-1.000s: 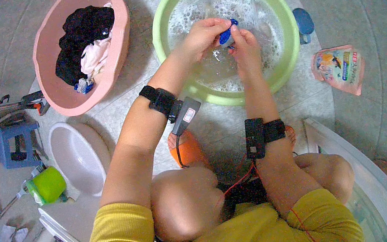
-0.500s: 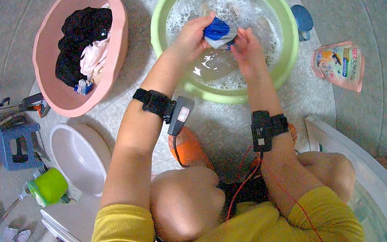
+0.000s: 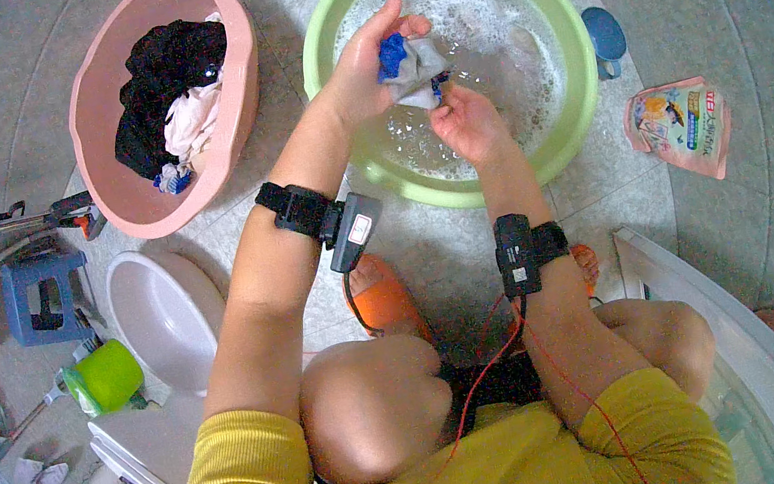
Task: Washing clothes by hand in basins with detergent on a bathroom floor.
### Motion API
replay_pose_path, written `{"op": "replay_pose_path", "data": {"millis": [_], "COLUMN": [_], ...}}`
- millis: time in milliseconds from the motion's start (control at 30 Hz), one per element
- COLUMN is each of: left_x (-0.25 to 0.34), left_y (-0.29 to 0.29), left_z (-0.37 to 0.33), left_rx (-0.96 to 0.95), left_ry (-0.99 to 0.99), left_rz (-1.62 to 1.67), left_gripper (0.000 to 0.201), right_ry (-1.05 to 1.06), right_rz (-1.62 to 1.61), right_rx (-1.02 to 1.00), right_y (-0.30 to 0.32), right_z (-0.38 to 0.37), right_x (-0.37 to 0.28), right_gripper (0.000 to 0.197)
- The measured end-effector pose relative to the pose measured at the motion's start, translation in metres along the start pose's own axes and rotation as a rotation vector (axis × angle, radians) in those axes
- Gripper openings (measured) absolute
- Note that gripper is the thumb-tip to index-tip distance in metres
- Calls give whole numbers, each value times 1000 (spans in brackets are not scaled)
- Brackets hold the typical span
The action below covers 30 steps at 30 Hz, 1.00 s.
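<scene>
Over the soapy water of the green basin [image 3: 319, 60], a small crumpled grey-and-blue cloth [image 3: 417, 75] is bunched between my hands; its exact kind does not show. My left hand [image 3: 367, 68] supports it from the left, thumb raised and some fingers curled behind it. My right hand [image 3: 470, 124] pinches its lower right edge with curled fingers. Foam and bubbles cover much of the water, and pale fabric [image 3: 518, 44] shows beneath it at the right.
At upper left a pink tub [image 3: 92, 96] holds black, pale pink and blue-striped laundry. A white basin [image 3: 158, 309] stands by my left arm. A blue cup [image 3: 603, 35] and a pink pouch [image 3: 683, 129] are right of the green basin. A blue stool [image 3: 17, 301] is far left.
Both hands have shifted left with the cloth. My left thumb has lifted off it, and more of the grey fabric shows. The right hand has turned and curled at its lower edge.
</scene>
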<state>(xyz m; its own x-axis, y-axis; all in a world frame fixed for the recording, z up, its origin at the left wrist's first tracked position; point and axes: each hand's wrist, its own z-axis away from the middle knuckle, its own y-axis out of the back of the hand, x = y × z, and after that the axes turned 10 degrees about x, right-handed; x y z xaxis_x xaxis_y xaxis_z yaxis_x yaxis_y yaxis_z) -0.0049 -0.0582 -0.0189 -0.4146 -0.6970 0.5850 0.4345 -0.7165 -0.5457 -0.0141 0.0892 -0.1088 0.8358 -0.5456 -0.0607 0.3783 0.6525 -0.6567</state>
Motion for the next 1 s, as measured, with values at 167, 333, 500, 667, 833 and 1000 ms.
{"op": "replay_pose_path", "data": {"millis": [167, 333, 500, 667, 833, 1000], "left_x": [2, -16, -36, -40, -36, -28], "left_y": [-2, 40, 30, 32, 30, 20], "left_z": [-6, -39, -28, -28, -21, -17], "left_rx": [254, 715, 83, 140, 80, 103], "left_ry": [-131, -915, -467, -624, -620, -436], "left_rz": [-265, -1142, -908, -1046, -954, -930], "left_gripper": [46, 32, 35, 33, 27, 29], "right_ry": [-61, 7, 223, 280, 478, 511], "right_rz": [-107, -215, 45, 261, 529, 750], "right_rx": [-280, -400, -165, -92, 24, 92], "right_y": [5, 0, -24, -23, -33, -27], "right_z": [2, 4, 19, 23, 26, 23], "right_x": [-7, -16, -3, 0, 7, 2], "right_gripper": [12, 13, 21, 27, 24, 30]}}
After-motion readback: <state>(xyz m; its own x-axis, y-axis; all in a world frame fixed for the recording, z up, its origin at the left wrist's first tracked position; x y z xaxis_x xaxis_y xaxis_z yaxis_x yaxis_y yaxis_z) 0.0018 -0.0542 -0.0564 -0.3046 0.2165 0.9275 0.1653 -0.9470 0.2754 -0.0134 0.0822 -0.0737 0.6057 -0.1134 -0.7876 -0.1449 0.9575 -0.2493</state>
